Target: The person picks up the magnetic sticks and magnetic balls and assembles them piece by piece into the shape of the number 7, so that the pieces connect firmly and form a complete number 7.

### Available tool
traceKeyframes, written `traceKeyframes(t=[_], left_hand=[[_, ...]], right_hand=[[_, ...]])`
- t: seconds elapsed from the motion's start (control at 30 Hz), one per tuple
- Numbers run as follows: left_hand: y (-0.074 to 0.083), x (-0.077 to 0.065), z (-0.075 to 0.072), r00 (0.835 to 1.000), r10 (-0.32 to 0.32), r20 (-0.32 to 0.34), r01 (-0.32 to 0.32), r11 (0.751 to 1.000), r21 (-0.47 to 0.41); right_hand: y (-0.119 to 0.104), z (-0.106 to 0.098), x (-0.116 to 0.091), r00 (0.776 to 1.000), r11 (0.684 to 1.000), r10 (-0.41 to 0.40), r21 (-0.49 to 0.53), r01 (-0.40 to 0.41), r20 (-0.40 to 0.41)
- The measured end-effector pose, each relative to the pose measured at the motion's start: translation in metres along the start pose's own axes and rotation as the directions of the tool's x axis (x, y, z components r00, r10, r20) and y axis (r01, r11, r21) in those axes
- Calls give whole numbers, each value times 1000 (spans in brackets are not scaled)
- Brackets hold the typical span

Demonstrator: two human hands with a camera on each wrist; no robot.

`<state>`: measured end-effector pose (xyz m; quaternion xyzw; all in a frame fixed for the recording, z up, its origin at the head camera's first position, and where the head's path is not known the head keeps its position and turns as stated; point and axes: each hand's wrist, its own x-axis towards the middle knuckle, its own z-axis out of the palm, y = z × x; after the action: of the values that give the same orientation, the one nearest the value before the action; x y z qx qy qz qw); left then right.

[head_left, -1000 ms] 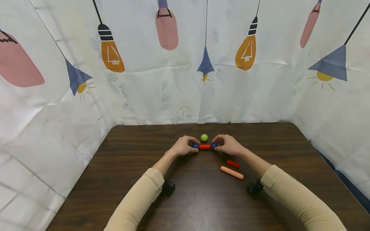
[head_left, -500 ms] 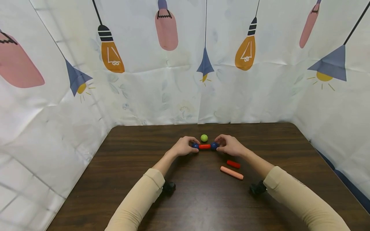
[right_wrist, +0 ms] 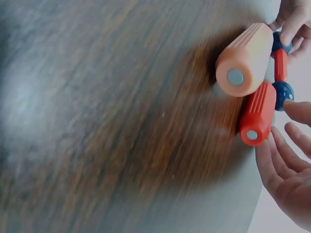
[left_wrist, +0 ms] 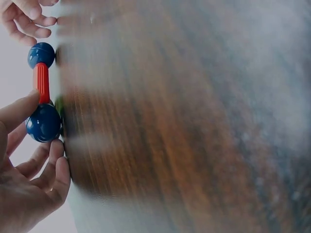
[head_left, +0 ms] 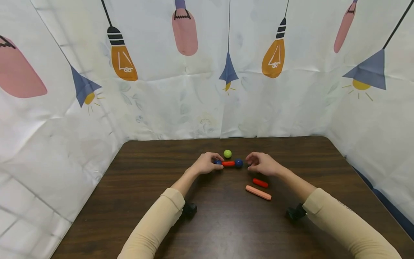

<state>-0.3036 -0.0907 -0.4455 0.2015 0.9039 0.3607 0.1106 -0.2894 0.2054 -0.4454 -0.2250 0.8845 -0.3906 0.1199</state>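
No lettering is legible (sleeve marking (head_left: pixel 344 205) too small).

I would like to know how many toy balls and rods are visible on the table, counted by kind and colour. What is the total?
Blue balls: 2
Green ball: 1
Red rods: 2
Peach rod: 1
Total: 6

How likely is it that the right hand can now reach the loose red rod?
Probably yes: the right hand seems to hold nothing, the loose red rod lies close by on the table, and nothing visible blocks the way.
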Motion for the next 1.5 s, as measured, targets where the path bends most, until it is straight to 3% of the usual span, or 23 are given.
traceKeyframes(t=[0.63,1.5], left_hand=[[-3,0,0,1000,-15,-9,15,1000,13],[-4,-1,2,1000,5,-22,-5,1000,-3]], right_hand=[[-1,-14,-29,988,998,34,51,-42,153],[-1,-18,-41,971,995,44,74,-63,237]])
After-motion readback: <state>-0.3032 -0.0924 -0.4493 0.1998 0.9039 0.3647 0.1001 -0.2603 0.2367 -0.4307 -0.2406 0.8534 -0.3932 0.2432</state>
